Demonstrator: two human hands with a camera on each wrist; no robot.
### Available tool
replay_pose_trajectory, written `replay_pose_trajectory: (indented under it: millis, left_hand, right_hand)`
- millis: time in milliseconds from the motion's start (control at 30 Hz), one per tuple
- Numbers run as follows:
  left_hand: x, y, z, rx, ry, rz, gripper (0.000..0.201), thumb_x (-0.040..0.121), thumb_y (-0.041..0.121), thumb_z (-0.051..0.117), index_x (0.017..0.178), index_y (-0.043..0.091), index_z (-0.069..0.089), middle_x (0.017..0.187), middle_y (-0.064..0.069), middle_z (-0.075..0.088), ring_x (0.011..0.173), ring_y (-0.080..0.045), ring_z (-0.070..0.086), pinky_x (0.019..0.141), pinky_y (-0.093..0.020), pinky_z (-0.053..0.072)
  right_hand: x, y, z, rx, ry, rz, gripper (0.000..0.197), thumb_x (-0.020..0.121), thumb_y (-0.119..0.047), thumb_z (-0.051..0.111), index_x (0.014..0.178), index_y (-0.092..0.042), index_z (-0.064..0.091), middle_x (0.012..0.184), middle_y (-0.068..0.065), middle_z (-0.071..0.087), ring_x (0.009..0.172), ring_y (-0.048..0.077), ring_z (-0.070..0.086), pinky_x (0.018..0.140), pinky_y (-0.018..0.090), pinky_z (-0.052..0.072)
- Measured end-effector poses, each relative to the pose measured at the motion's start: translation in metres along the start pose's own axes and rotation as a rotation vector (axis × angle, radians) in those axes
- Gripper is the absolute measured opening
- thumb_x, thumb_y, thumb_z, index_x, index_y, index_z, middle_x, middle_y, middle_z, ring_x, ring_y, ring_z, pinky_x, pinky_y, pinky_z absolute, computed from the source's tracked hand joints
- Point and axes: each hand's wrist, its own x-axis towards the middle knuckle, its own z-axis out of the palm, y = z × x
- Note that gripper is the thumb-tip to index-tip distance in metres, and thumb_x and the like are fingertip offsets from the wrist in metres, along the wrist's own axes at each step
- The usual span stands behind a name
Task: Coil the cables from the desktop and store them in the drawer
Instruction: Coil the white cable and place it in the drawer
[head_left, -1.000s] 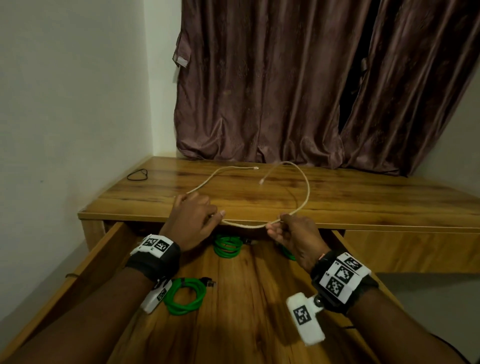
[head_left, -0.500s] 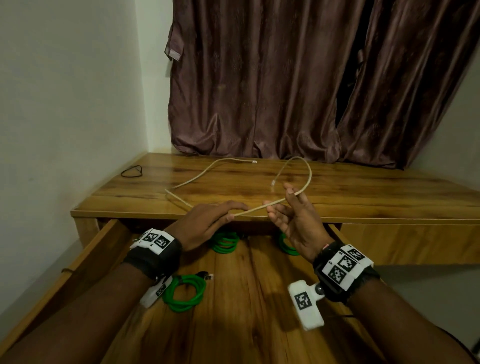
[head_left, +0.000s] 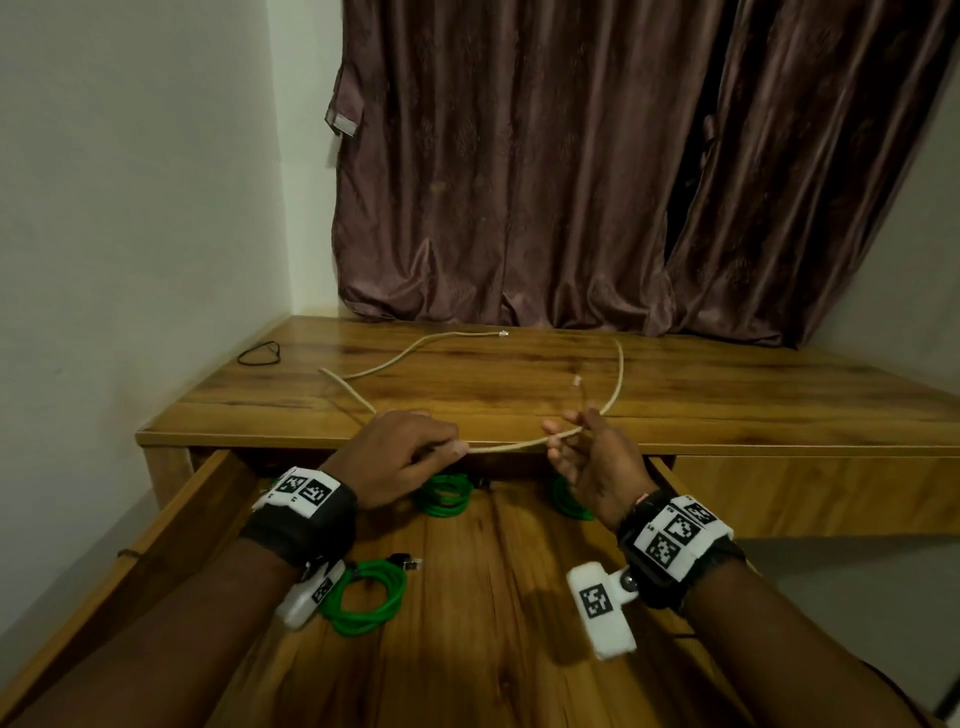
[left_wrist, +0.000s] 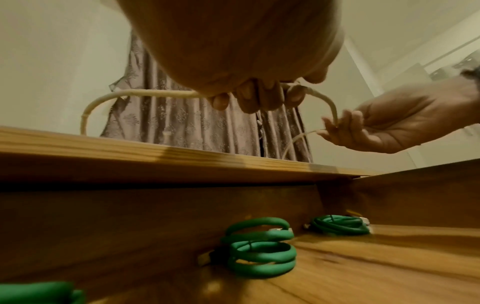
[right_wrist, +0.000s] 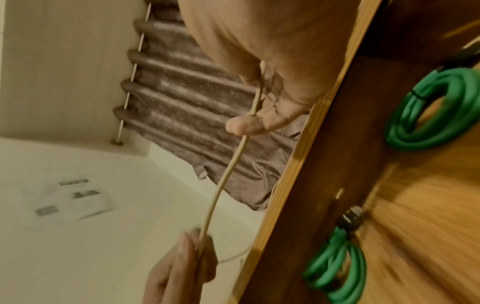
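Observation:
A long beige cable (head_left: 511, 445) lies in loops on the wooden desktop (head_left: 675, 395), and a stretch of it hangs between my hands at the front edge. My left hand (head_left: 452, 449) grips it with curled fingers (left_wrist: 259, 98). My right hand (head_left: 563, 436) pinches the cable (right_wrist: 226, 174) between thumb and loosely spread fingers (left_wrist: 337, 127). Both plug ends rest on the desk. Below my hands is the pulled-out drawer (head_left: 493, 623), holding three coiled green cables (head_left: 366, 597) (head_left: 444, 496) (head_left: 569, 501).
A small black loop (head_left: 260, 354) lies at the desktop's far left corner. A brown curtain (head_left: 571, 182) hangs behind the desk and a white wall runs along the left. The drawer's left side wall (head_left: 171, 519) stands beside my left forearm.
My left hand's fingers, stretched out half a second ago, have curled round the cable. The right hand stays at the desk edge. The cable loops have shifted a little on the desk.

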Motion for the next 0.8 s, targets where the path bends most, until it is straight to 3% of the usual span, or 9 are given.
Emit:
replay_pose_trajectory:
  millis: [67, 133, 200, 233, 300, 400, 500, 667, 800]
  left_hand:
    - [-0.005, -0.012, -0.003, 0.033, 0.057, -0.039, 0.045, 0.111, 0.046, 0.038, 0.072, 0.025, 0.044, 0.067, 0.009, 0.046, 0.07, -0.006, 0.048, 0.067, -0.032, 0.034]
    - [-0.011, -0.022, -0.003, 0.09, 0.112, -0.146, 0.051, 0.109, 0.049, 0.033, 0.069, 0.022, 0.046, 0.067, 0.008, 0.049, 0.074, -0.009, 0.05, 0.078, -0.036, 0.034]
    - [-0.013, -0.02, -0.001, 0.193, 0.127, -0.246, 0.048, 0.107, 0.051, 0.026, 0.073, 0.026, 0.048, 0.073, 0.009, 0.055, 0.083, -0.013, 0.055, 0.091, -0.04, 0.032]
    - [-0.012, -0.014, 0.0, 0.249, 0.107, -0.265, 0.044, 0.107, 0.051, 0.023, 0.078, 0.03, 0.048, 0.075, 0.01, 0.057, 0.083, -0.014, 0.055, 0.092, -0.042, 0.033]
    - [-0.006, 0.005, 0.005, 0.298, 0.058, -0.253, 0.042, 0.106, 0.056, 0.016, 0.089, 0.034, 0.047, 0.076, 0.009, 0.059, 0.072, -0.013, 0.052, 0.082, -0.039, 0.038]
    - [0.006, 0.033, 0.015, 0.28, 0.059, -0.248, 0.047, 0.103, 0.064, 0.017, 0.1, 0.035, 0.052, 0.074, 0.008, 0.062, 0.066, -0.013, 0.055, 0.06, -0.035, 0.043]
    - [0.01, 0.043, 0.023, 0.3, 0.099, -0.208, 0.043, 0.103, 0.065, 0.025, 0.1, 0.036, 0.057, 0.072, 0.009, 0.061, 0.064, -0.011, 0.055, 0.053, -0.032, 0.044]
    - [0.008, 0.034, 0.022, 0.206, 0.188, -0.085, 0.037, 0.103, 0.057, 0.042, 0.088, 0.038, 0.069, 0.063, 0.016, 0.057, 0.057, -0.003, 0.049, 0.048, -0.023, 0.027]
    - [0.007, 0.036, 0.023, 0.199, 0.143, -0.116, 0.04, 0.102, 0.061, 0.038, 0.087, 0.04, 0.07, 0.064, 0.016, 0.057, 0.059, -0.002, 0.048, 0.049, -0.024, 0.026]
  right_hand:
    - [0.004, -0.007, -0.006, 0.052, 0.002, -0.06, 0.032, 0.11, -0.032, 0.048, 0.127, -0.007, 0.058, 0.087, 0.016, 0.079, 0.062, 0.016, 0.07, 0.056, 0.026, 0.059]
    - [0.003, -0.008, -0.006, 0.043, -0.048, -0.113, 0.028, 0.111, -0.027, 0.048, 0.133, -0.012, 0.054, 0.088, 0.019, 0.078, 0.065, 0.017, 0.071, 0.059, 0.026, 0.061]
    - [-0.001, -0.002, -0.001, 0.039, -0.097, -0.125, 0.024, 0.11, -0.022, 0.049, 0.132, -0.015, 0.054, 0.092, 0.023, 0.078, 0.068, 0.018, 0.074, 0.061, 0.026, 0.062]
    - [-0.003, 0.001, 0.003, 0.051, -0.108, -0.12, 0.023, 0.11, -0.021, 0.05, 0.131, -0.013, 0.053, 0.094, 0.025, 0.077, 0.071, 0.019, 0.076, 0.061, 0.026, 0.062]
    - [-0.007, 0.006, 0.011, 0.078, -0.096, -0.114, 0.021, 0.109, -0.019, 0.053, 0.127, -0.01, 0.051, 0.097, 0.027, 0.077, 0.074, 0.02, 0.076, 0.06, 0.024, 0.061]
    - [-0.012, 0.014, 0.016, 0.04, -0.121, -0.146, 0.014, 0.109, -0.021, 0.052, 0.118, -0.011, 0.048, 0.099, 0.026, 0.077, 0.061, 0.013, 0.071, 0.055, 0.022, 0.058]
    - [-0.014, 0.021, 0.016, -0.038, -0.154, -0.172, 0.017, 0.108, -0.025, 0.054, 0.118, -0.013, 0.047, 0.101, 0.024, 0.077, 0.054, 0.011, 0.067, 0.051, 0.022, 0.057]
    - [-0.006, 0.032, 0.01, -0.329, -0.033, -0.327, 0.015, 0.105, -0.022, 0.059, 0.103, -0.01, 0.052, 0.088, 0.019, 0.079, 0.046, 0.013, 0.06, 0.047, 0.027, 0.051]
    - [-0.002, 0.046, 0.016, -0.487, 0.074, -0.426, 0.02, 0.106, -0.021, 0.059, 0.102, -0.003, 0.052, 0.077, 0.017, 0.076, 0.043, 0.014, 0.062, 0.043, 0.03, 0.052]
